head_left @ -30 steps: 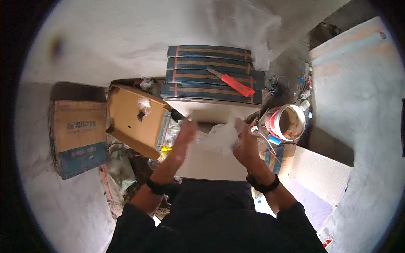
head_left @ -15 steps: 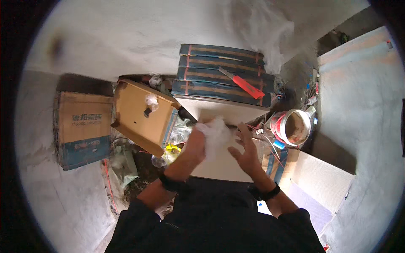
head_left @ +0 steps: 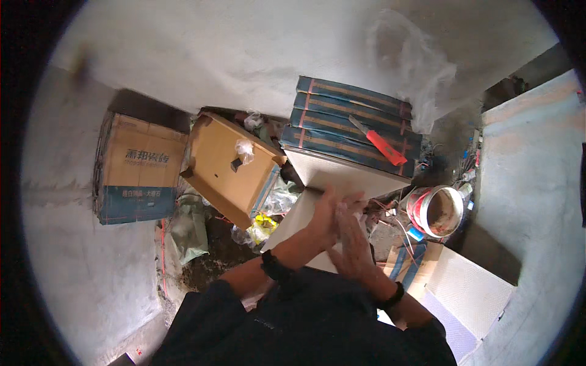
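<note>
Over a pale, flat tile (head_left: 294, 223), my left hand (head_left: 323, 221) and my right hand (head_left: 355, 247) press together. Thin clear plastic film (head_left: 343, 213) is crumpled between them, and the right palm and fingers look whitish and blurred. Most of the film is hidden by the hands. Just beyond stands a stack of dark blue and brown cartons (head_left: 354, 113), with a pale tile face toward me. On top of it lies a red-handled knife (head_left: 384, 148), its grey blade pointing to the far left.
An opened cardboard box (head_left: 223, 168) with plastic scraps lies at left, beside closed cartons (head_left: 143, 165) against the wall. At right are a dirty white and red bucket (head_left: 441, 210) and leaning tiles (head_left: 470, 280). Clear film (head_left: 421, 73) hangs by the far wall.
My hands have come together, squeezing the loose plastic film into a smaller bundle. The right hand was apart with fingers spread before. The whole view has shifted, moving the surroundings rightward.
</note>
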`<action>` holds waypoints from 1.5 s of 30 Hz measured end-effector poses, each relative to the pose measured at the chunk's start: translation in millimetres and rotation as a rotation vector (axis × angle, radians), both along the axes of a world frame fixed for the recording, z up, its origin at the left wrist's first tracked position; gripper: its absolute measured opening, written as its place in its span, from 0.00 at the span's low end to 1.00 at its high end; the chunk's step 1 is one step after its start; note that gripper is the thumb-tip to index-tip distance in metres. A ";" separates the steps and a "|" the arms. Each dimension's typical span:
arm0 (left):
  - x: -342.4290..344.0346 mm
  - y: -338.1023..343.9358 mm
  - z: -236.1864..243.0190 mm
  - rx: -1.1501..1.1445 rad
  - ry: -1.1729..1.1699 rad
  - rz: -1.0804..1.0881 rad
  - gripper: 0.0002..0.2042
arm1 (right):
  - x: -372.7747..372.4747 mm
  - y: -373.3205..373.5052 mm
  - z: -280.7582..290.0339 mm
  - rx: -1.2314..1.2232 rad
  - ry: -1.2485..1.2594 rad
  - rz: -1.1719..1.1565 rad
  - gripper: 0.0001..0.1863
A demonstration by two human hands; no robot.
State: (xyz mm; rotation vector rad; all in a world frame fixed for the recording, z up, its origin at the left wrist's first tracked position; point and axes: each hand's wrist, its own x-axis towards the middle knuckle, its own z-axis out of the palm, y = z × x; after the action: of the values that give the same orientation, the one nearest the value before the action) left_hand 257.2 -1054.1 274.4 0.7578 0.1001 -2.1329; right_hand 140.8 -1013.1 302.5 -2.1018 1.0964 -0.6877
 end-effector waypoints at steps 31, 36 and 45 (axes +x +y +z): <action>110.7 -60.1 -15.8 -0.544 -1.449 0.030 0.23 | -67.9 10.7 -53.6 0.142 0.226 -0.172 0.35; 242.9 -47.6 -62.9 -0.186 -1.159 0.172 0.34 | -128.0 50.8 -133.6 0.399 0.340 -0.333 0.32; 206.0 124.7 -151.9 0.249 -0.389 -0.553 0.22 | -176.0 130.1 -249.6 1.027 0.345 -0.273 0.18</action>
State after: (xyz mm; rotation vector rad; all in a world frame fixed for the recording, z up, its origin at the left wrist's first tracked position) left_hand 463.2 -929.4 122.5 1.4708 -0.0623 -2.4600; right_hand -35.2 -883.0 53.0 -1.1959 1.5065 0.1646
